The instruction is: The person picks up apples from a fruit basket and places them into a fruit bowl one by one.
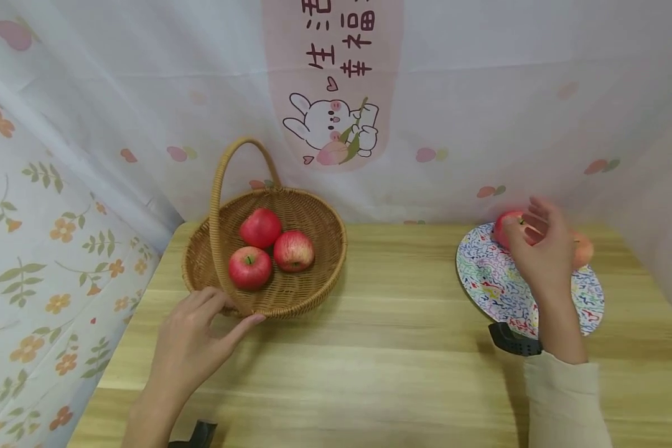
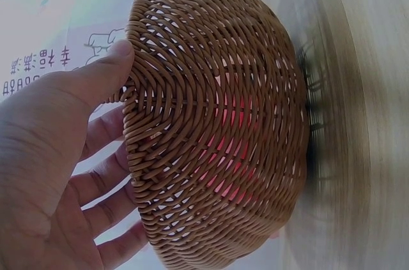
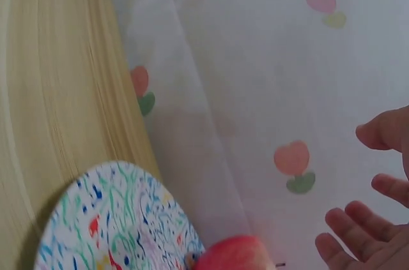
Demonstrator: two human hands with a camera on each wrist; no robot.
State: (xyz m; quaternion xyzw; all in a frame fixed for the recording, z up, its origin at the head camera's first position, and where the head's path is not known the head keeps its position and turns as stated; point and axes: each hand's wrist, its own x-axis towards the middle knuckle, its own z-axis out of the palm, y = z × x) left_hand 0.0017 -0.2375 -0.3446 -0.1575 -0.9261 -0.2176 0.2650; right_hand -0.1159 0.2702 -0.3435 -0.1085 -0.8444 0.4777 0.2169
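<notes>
My left hand (image 1: 193, 342) grips the near rim of a brown wicker basket (image 1: 327, 267) at the foot of its arched handle (image 1: 217, 205). The left wrist view has the thumb (image 2: 118, 56) on the rim and the fingers on its inner side. Three red apples (image 1: 249, 268) lie in the basket, showing through the weave. Over a round plate (image 1: 484, 267) with colourful squiggles, my right hand (image 1: 546, 255) hovers with parted fingers and nothing in them. Beneath it is a red apple (image 1: 502, 233). A paler, orange-red fruit (image 1: 582, 250) sits behind the hand, partly hidden.
The wooden table (image 1: 386, 367) carries the basket at left and the plate at right. A white printed cloth (image 1: 453, 112) hangs along the back edge, close behind both. Flower-patterned cloth (image 1: 61, 267) borders the left side.
</notes>
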